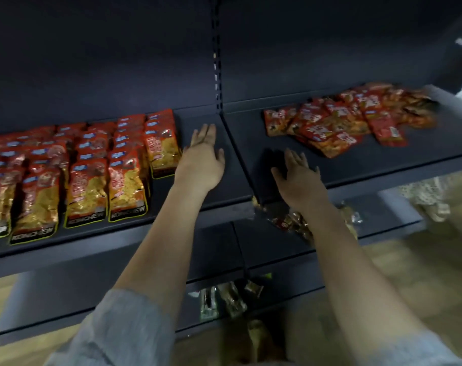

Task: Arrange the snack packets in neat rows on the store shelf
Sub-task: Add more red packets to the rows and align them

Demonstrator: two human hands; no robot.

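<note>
**Dark shelf, half in rows, half in a heap**

The dark blue-grey metal store shelf (pixel 356 165) runs in two sections, joined at a slotted upright (pixel 216 62), over a pale wood-look floor (pixel 422 273). Toward the left end, red-and-gold foil snack packets (pixel 87 191) lie in overlapping rows reaching the front edge; the front ones read "KONCHEW". Near the back right corner, loose red packets (pixel 338 122) lie heaped, their print blurred. Both hands hover over bare shelf between the two groups, fingers spread, holding nothing: left hand (pixel 202 159) just beside the rows, right hand (pixel 298 175) short of the heap. Lower shelves carry a few scattered packets (pixel 290 220).
</note>
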